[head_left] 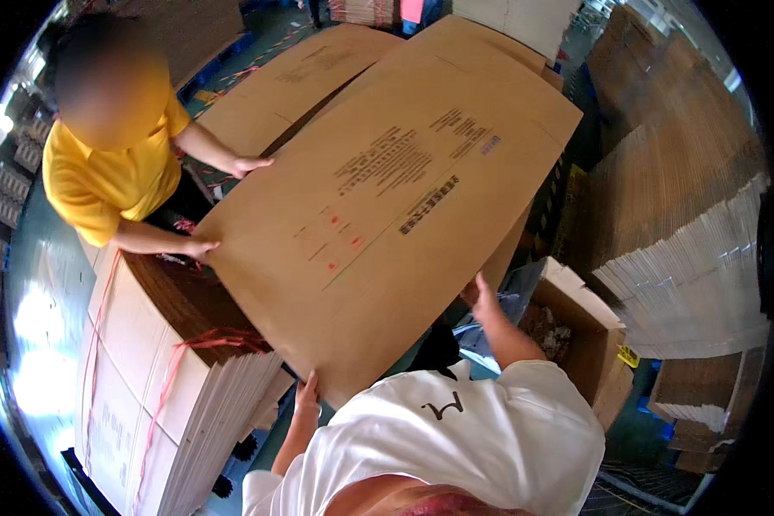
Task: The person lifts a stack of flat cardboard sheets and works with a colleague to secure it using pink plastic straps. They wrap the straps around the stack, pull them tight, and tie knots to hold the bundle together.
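A large flat brown cardboard sheet (387,284) with dark and red print lies at a slant before me. My left hand (308,391) grips its near left corner, the thumb on top and the other fingers mostly out of sight. Along the near right edge, my right hand (480,294) holds the same sheet, its fingers partly under the board. A co-worker in a yellow shirt (116,176) has both hands on the far left edge, one hand (199,248) near the left corner and the other (251,165) farther up.
Another cardboard stack (292,77) lies behind the sheet. A strapped bundle of flat cartons (138,378) stands at the left. On the right are tall cardboard stacks (679,258) and an open carton (576,301) with scraps inside, close to my right arm.
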Demonstrator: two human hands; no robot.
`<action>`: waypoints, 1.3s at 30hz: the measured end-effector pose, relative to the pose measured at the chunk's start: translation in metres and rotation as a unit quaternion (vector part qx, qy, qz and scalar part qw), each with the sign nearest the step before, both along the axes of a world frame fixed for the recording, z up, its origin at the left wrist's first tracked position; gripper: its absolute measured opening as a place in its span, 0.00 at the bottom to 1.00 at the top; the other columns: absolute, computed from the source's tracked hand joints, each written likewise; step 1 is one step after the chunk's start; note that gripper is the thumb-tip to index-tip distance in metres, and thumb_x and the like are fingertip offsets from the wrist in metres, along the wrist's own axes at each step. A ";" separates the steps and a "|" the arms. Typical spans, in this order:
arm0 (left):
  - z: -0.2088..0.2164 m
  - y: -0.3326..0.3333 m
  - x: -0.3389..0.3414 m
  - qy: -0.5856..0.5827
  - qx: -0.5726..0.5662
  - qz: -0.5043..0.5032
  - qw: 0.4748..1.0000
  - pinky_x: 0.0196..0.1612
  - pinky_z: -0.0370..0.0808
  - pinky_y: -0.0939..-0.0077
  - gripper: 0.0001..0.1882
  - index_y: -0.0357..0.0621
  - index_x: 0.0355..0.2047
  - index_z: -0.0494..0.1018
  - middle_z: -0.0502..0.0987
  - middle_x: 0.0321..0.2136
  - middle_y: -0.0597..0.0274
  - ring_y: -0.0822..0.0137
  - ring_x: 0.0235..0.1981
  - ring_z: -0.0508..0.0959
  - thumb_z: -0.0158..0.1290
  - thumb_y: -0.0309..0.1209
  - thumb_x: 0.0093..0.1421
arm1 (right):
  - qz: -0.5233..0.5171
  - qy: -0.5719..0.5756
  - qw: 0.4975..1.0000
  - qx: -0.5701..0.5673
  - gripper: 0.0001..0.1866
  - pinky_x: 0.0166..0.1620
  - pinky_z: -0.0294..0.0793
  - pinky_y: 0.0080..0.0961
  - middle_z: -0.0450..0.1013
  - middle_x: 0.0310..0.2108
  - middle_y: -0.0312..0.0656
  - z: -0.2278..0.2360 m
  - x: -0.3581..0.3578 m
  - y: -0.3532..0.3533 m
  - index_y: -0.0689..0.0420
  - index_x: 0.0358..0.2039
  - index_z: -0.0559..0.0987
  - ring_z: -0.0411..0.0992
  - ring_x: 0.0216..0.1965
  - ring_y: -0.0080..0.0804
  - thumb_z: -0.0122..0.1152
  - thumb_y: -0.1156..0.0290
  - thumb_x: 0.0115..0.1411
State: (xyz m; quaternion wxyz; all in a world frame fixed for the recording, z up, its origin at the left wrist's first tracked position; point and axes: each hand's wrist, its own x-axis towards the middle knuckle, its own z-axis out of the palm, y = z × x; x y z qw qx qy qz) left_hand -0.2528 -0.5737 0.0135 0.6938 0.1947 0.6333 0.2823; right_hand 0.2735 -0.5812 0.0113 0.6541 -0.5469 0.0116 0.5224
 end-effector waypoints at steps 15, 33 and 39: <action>0.010 -0.113 0.155 -0.204 0.000 0.502 0.840 0.59 0.43 0.50 0.51 0.58 0.61 0.41 0.45 0.62 0.61 0.59 0.62 0.49 0.42 0.70 0.43 | -0.115 0.005 0.989 -0.093 0.37 0.56 0.53 0.42 0.55 0.58 0.44 0.022 0.394 0.176 0.54 0.60 0.52 0.52 0.58 0.43 0.47 0.46 0.57; 0.135 0.014 0.245 -0.001 0.164 0.567 0.807 0.41 0.72 0.70 0.30 0.42 0.47 0.66 0.74 0.40 0.61 0.65 0.40 0.75 0.56 0.48 0.50 | 0.138 -0.091 0.984 -0.071 0.39 0.57 0.55 0.36 0.55 0.56 0.47 0.005 0.219 0.219 0.61 0.58 0.51 0.56 0.55 0.38 0.58 0.65 0.49; 0.192 -0.004 0.135 0.047 0.261 0.583 0.768 0.37 0.74 0.71 0.30 0.40 0.48 0.65 0.74 0.39 0.60 0.66 0.39 0.75 0.56 0.47 0.50 | 0.222 -0.129 0.965 -0.051 0.38 0.56 0.56 0.36 0.55 0.55 0.47 0.046 0.099 0.215 0.60 0.58 0.51 0.56 0.54 0.39 0.57 0.67 0.49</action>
